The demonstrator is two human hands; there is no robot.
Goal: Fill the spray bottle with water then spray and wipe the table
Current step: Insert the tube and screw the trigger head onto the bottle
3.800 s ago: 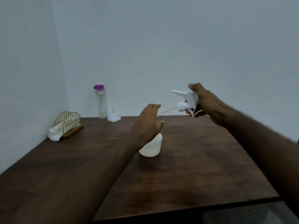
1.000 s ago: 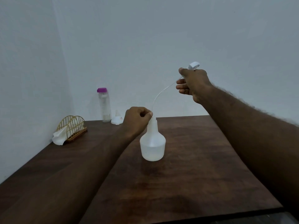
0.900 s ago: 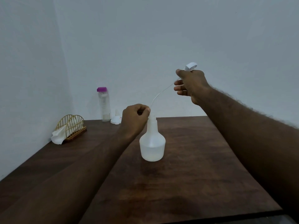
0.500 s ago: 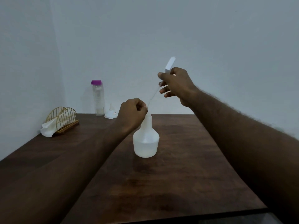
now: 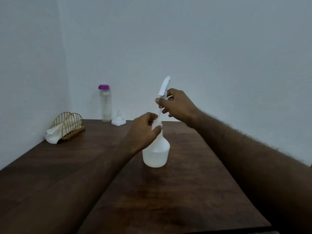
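A translucent white spray bottle (image 5: 156, 152) stands upright near the middle of the dark wooden table (image 5: 177, 191). My left hand (image 5: 143, 130) grips its narrow neck. Directly above the neck, my right hand (image 5: 177, 105) holds the white spray head (image 5: 164, 86), trigger pointing up. The thin dip tube (image 5: 159, 113) runs from the spray head down into the bottle's mouth. A clear water bottle with a purple cap (image 5: 105, 103) stands at the table's back edge, a small white funnel (image 5: 118, 119) beside it.
A gold wire holder with white tissues (image 5: 65, 128) sits at the back left by the wall. White walls close off the table's left and back sides. The table's front edge runs along the bottom right.
My right hand has brought the spray head down and left, from off to the right of the bottle to straight above its neck. The dip tube now goes into the mouth. My left hand kept its hold.
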